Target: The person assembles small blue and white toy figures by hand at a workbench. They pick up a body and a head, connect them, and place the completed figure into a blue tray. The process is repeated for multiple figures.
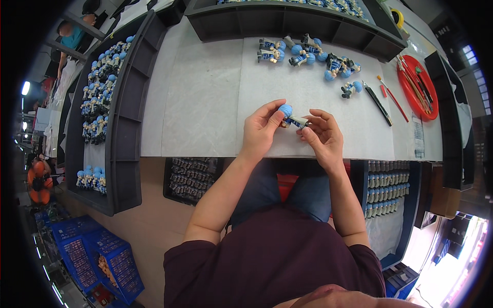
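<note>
Between my hands, above the table's near edge, lies a small toy figurine (296,121) with blue hair, a whitish cape and dark feet. Its blue head is pinched by the thumb and fingers of my left hand (263,127). My right hand (324,135) has its thumb and fingers curled at the figurine's feet end, closed lightly on it. Farther off on the white tabletop, several similar figurines (303,56) lie in a loose group. One figurine (351,90) lies apart, just beyond my right hand.
A black pen-like tool (377,104) and a thin red brush (394,100) lie right of the figurines, beside a red oval tray (434,97) of brushes. Grey crates stand at the far edge (298,25) and left (126,102). A crate of figurines (405,220) sits low at right.
</note>
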`<state>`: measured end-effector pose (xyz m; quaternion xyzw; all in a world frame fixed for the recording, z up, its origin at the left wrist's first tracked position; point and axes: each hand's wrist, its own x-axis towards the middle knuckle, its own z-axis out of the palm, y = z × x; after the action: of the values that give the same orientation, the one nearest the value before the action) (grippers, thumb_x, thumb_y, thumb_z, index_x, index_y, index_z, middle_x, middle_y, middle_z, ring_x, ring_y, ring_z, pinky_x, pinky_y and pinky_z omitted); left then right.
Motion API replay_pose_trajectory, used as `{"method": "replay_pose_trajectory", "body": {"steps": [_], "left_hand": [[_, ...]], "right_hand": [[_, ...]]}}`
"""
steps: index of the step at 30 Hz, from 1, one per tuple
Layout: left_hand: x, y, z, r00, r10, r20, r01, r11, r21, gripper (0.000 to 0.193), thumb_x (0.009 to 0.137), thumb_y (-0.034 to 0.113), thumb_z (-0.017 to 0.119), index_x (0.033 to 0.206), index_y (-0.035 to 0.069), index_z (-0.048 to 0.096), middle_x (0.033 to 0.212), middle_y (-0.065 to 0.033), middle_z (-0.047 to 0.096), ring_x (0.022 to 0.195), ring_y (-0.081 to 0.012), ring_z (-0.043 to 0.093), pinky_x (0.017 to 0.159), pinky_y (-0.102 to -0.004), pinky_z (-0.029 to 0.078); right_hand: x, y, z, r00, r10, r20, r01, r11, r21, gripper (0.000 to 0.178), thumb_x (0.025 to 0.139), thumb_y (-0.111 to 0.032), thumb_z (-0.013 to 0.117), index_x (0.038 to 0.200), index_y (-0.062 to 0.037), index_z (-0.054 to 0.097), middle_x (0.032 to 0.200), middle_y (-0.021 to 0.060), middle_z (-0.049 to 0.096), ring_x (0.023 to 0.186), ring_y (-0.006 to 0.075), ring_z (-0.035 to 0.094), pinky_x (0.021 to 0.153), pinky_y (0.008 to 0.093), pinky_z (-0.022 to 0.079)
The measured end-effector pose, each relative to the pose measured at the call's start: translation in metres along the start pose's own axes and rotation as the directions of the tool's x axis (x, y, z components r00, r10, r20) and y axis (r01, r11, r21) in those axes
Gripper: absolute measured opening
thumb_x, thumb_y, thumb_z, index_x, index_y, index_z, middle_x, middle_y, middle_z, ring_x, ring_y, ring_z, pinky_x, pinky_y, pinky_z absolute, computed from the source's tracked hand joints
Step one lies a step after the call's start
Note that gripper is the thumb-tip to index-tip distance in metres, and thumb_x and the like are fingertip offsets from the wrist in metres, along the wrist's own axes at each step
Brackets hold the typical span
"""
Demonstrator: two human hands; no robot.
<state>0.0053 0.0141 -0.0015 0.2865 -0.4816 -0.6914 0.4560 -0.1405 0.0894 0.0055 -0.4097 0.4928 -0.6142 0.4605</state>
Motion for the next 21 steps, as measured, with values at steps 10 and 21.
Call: {"method": "replay_pose_trajectory", "body": {"steps": [10, 21], "left_hand": [[-0.0021, 0.0047, -0.0003, 0.996, 0.014, 0.092, -0.023, 0.995, 0.099, 0.034, 0.089, -0.001, 0.046, 0.123, -0.004, 0.047, 0.118, -0.0132, 0.055, 0.106, -0.0162, 0.053, 0.092, -0.029, 0.043], [-0.0023, -0.0012, 0.0003, 0.995, 0.014, 0.102, -0.027, 0.992, 0.124, 0.033, 0.089, -0.001, 0.045, 0.122, -0.001, 0.049, 0.118, -0.01, 0.054, 0.105, -0.0139, 0.052, 0.091, -0.0269, 0.043]], "right_hand": [[0.0007, 0.0095, -0.001, 0.988, -0.151, -0.037, 0.148, 0.986, -0.08, 0.051, 0.075, 0.005, 0.065, 0.12, -0.0005, 0.041, 0.112, 0.0105, 0.053, 0.091, 0.0136, 0.053, 0.076, 0.0254, 0.047], [0.0002, 0.0107, -0.0017, 0.983, -0.17, -0.066, 0.164, 0.983, -0.08, 0.051, 0.073, 0.008, 0.064, 0.118, -0.001, 0.043, 0.112, 0.0107, 0.053, 0.097, 0.0141, 0.051, 0.078, 0.0263, 0.046]]}}
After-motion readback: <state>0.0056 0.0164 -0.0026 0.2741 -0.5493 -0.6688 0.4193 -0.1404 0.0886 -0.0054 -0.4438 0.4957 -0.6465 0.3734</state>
